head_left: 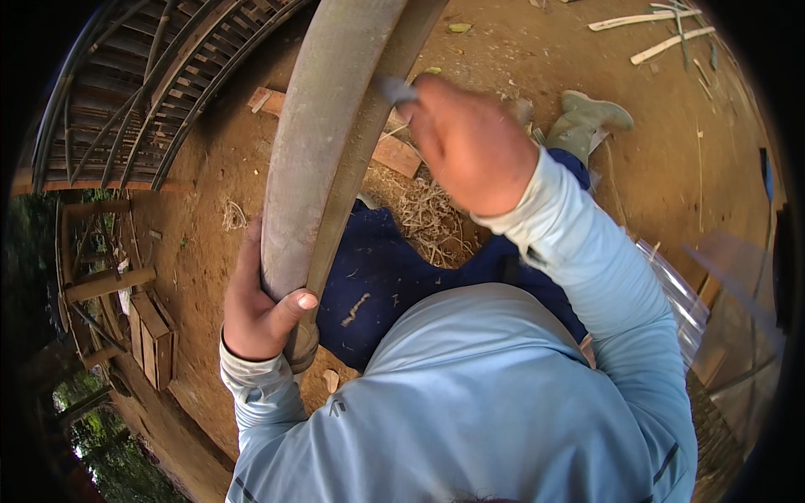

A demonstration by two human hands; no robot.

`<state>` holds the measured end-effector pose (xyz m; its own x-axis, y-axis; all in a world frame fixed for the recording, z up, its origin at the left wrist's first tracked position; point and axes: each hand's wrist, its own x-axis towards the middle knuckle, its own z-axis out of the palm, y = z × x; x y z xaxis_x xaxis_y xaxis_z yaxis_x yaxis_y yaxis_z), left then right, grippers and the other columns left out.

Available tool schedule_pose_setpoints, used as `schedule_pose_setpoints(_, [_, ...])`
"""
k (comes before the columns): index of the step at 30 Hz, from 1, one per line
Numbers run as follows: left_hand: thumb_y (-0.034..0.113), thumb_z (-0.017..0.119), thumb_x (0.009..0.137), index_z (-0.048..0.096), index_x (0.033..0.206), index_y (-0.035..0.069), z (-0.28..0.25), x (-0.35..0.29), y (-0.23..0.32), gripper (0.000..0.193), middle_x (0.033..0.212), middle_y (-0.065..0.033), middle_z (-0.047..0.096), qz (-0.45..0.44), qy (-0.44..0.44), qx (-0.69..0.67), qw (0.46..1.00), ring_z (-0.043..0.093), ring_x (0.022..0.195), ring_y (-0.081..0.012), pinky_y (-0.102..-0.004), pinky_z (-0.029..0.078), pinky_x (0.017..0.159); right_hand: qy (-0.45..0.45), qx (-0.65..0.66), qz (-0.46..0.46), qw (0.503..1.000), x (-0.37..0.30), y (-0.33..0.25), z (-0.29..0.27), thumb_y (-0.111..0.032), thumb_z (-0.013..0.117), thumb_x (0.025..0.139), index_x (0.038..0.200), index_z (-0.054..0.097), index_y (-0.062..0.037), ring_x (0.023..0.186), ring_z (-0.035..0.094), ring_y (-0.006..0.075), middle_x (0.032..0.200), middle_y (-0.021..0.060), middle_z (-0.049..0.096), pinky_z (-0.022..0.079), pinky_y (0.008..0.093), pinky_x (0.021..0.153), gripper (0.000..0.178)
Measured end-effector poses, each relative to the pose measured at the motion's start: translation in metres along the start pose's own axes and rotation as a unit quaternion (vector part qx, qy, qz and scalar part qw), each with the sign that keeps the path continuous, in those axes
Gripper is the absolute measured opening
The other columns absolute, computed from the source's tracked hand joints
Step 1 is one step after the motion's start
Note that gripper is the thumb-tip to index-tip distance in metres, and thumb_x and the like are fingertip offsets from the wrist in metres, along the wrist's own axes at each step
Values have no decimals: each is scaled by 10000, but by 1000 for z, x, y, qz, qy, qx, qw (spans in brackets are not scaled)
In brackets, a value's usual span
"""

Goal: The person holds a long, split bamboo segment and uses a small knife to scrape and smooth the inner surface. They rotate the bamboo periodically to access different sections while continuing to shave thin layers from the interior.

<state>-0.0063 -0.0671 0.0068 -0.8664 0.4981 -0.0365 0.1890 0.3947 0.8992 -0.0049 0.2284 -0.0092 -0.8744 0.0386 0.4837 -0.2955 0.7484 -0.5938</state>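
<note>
A long, thick, grey-brown piece of bamboo [323,126] stands slanted before me, running from my left side up past the top edge. Low down, my left hand [264,306] is wrapped round it, thumb on the near side. My right hand [470,147] is closed in a fist at its upper right edge. From that fist a small grey blade [396,89] sticks out against the bamboo's brown side; motion blurs it, and its handle is hidden in my fingers. Below, between my legs, lies a heap of pale, curly shavings [432,218].
Slatted bamboo structure [159,84] at the far left; wooden crate [151,339] below it. Pale sticks [662,29] lie on the dirt floor at far right. My rubber boot [583,117] is stretched out ahead, with clear plastic sheeting [683,306] at my right. Wood blocks [396,157] lie near the shavings.
</note>
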Motion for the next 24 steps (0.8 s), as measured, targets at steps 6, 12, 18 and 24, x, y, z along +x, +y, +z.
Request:
schedule_pose_setpoints(6, [533, 830, 724, 272, 1481, -111, 0, 1, 2, 1140, 1398, -238, 482, 13, -2, 28, 1000, 487, 1302, -303, -381, 343, 1100, 17, -8, 33, 999, 3, 1, -13, -143, 565, 969, 882, 512, 19, 624, 604, 448, 652, 248, 582, 465, 498, 548, 191])
schedule_pose_setpoints(12, [533, 834, 718, 271, 1488, -103, -12, 6, -1, 1146, 1411, -208, 475, -28, -38, -50, 998, 446, 1335, -286, -371, 302, 1123, -81, 62, 23, 995, -14, -6, -6, -152, 555, 978, 884, 482, 0, 589, 598, 420, 667, 226, 580, 441, 493, 533, 193])
schedule_pose_setpoints(18, [597, 814, 691, 300, 1485, -96, -36, 19, -20, 1172, 1417, -192, 480, -61, -98, -125, 985, 445, 1329, -269, -358, 294, 1123, 17, 227, 148, 962, 1, 8, -24, -216, 701, 925, 1106, 605, -4, 718, 609, 110, 829, 91, 654, 497, 312, 658, 295])
schedule_pose_setpoints(24, [696, 755, 704, 323, 1481, -92, -54, 31, -35, 1188, 1428, -193, 477, -70, -145, -109, 981, 445, 1328, -265, -359, 299, 1122, 50, 91, -78, 992, 25, 9, -31, -112, 713, 856, 1342, 544, -74, 824, 718, 240, 1070, 160, 692, 556, 342, 726, 516])
